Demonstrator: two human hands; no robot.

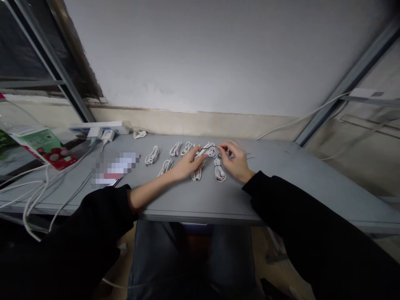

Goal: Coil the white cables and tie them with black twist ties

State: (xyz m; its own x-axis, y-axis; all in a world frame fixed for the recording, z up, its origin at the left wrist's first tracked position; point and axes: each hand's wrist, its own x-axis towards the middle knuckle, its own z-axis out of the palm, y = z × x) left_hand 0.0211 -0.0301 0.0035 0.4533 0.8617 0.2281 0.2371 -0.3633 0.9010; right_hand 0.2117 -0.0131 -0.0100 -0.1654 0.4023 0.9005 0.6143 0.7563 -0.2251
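Observation:
My left hand is closed around a coiled white cable, whose loops stick out past the fingertips. A thin black tie runs from this coil to my right hand, which pinches its end between thumb and fingers. Just below my hands lies a bundled white cable with a dark band around its middle. Another bundle is partly covered by my left hand. To the left, several more white coils, such as the one farthest out, rest on the grey table.
A phone-like flat object, its screen blurred out, lies at left. Behind it are a white power strip with plugged-in chargers and a green package. Loose white cords hang over the table's left edge. Thin dark ties lie right of my right hand.

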